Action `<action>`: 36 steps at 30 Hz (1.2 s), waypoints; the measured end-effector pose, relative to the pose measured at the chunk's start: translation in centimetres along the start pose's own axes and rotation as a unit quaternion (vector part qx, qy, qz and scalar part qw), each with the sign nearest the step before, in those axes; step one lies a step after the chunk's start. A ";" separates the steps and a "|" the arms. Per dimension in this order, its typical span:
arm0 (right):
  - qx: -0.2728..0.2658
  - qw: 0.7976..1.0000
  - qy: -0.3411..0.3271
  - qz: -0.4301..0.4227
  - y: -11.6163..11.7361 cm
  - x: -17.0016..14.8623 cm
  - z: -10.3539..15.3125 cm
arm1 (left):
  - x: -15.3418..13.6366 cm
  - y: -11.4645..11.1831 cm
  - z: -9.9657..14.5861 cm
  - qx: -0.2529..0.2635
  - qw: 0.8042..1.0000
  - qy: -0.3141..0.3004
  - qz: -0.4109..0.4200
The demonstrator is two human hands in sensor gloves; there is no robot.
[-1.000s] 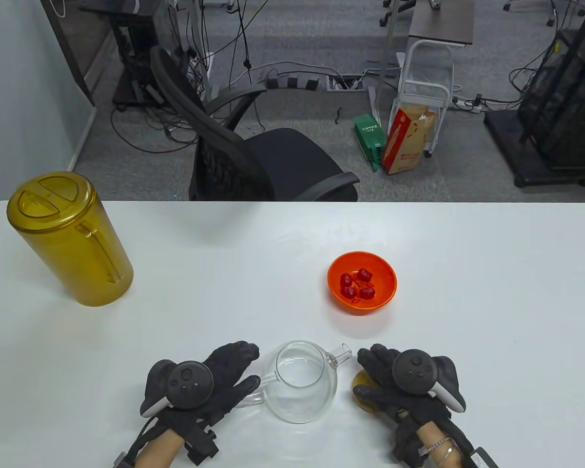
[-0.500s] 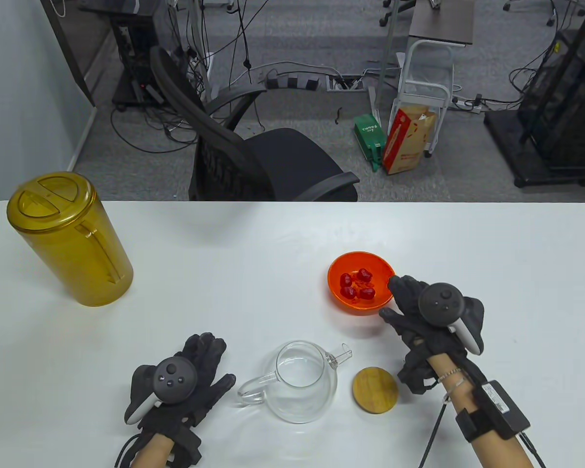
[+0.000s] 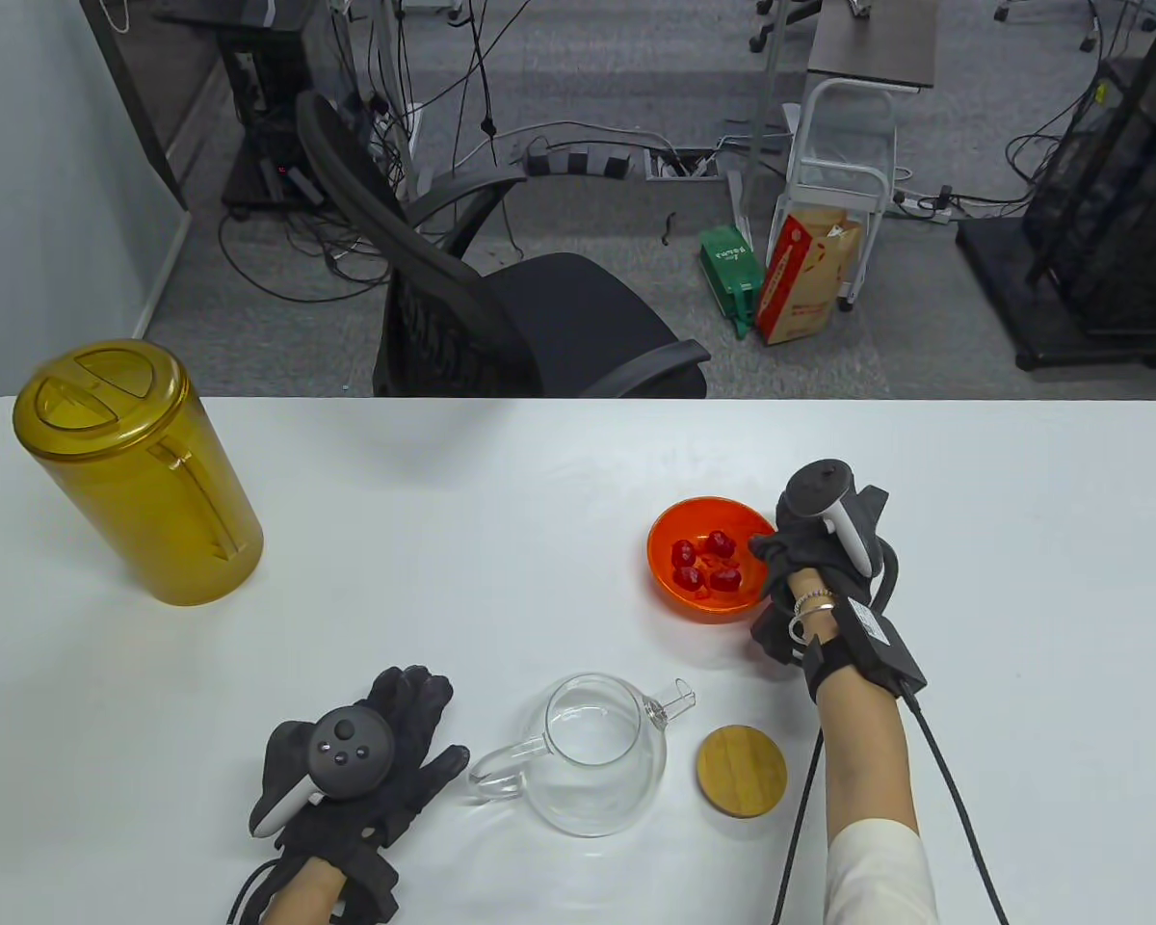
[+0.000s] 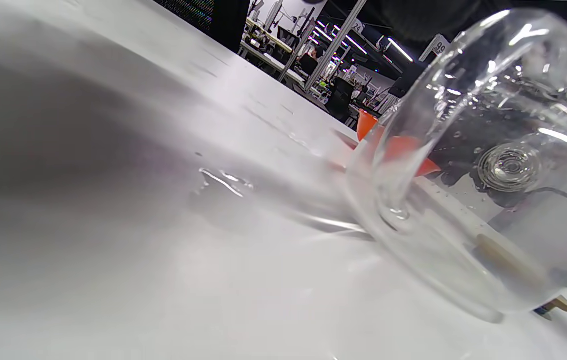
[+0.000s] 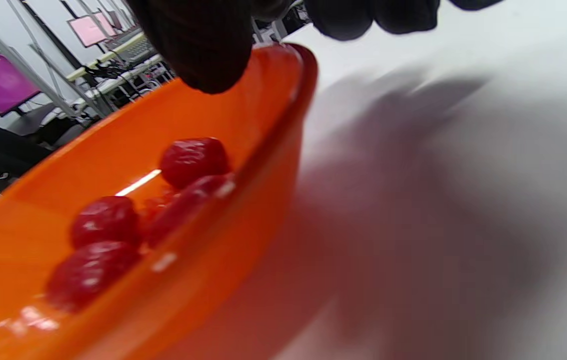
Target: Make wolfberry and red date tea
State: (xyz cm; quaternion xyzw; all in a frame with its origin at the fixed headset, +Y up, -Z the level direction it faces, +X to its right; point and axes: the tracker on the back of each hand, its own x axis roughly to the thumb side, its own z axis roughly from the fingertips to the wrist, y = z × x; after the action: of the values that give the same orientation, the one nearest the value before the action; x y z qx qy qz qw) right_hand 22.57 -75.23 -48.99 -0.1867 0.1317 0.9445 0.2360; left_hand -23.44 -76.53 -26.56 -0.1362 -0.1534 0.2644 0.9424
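Table view, with both wrist views. The right hand (image 3: 814, 549) is at the right rim of the orange bowl (image 3: 665, 549), which stands right of the table's middle. In the right wrist view the thumb (image 5: 198, 45) hangs over the inside of the bowl and the other fingers (image 5: 368, 15) sit outside the rim; whether they actually press on the rim cannot be told. In the bowl lie several red dates (image 3: 705, 564) (four can be counted from above), with small orange-red bits among them.

The glass teapot (image 3: 597, 761) stands near the front edge of the table (image 3: 539, 501), uncovered, its spout toward the bowl and its handle (image 3: 496, 776) toward the left hand (image 3: 366, 771). That hand rests flat on the table, fingers spread and holding nothing, fingertips just beside the handle. The round wooden lid (image 3: 742, 771) lies flat just right of the teapot.

An amber plastic pitcher (image 3: 135, 482), its lid on, stands at the far left of the table, well apart from the rest.
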 end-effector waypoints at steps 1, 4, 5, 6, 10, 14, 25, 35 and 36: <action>-0.004 1.000 0.003 -0.003 0.1 -0.2 -0.3 | -0.1 0.0 0.0 -0.002 1.000 0.001 0.002; -0.004 1.000 0.007 -0.019 0.2 -0.6 -0.9 | 0.0 -0.1 0.0 -0.008 1.000 -0.001 0.006; -0.007 1.000 0.008 -0.026 0.2 -0.6 -0.9 | 0.0 -0.1 0.0 -0.010 1.000 -0.001 0.005; -0.009 0.999 0.008 -0.032 0.2 -0.6 -1.0 | 0.0 -0.1 -0.1 -0.011 1.000 -0.001 0.004; -0.018 0.999 0.005 -0.043 0.2 -0.6 -1.1 | 0.0 -0.2 -0.1 -0.012 1.000 -0.003 0.003; -0.031 0.998 -0.007 -0.057 0.1 -0.6 -0.8 | 0.0 -0.2 -0.1 -0.009 1.000 -0.005 0.000; -0.001 0.981 -0.069 -0.184 -3.1 0.3 2.6 | 0.0 -0.2 -0.1 -0.007 1.000 -0.007 0.005; 0.056 0.950 -0.153 -0.266 -4.4 2.5 10.5 | -0.3 0.3 0.1 0.004 1.000 -0.001 0.017; 0.060 0.949 -0.156 -0.268 -4.3 2.6 10.9 | -0.3 0.2 0.0 0.004 1.000 -0.001 0.018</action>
State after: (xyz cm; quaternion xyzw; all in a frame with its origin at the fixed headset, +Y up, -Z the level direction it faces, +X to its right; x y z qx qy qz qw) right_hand 19.44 -66.86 -40.97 -0.0507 0.0949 0.8544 0.5084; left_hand -23.79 -76.46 -26.66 -0.1349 -0.1506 0.2823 0.9378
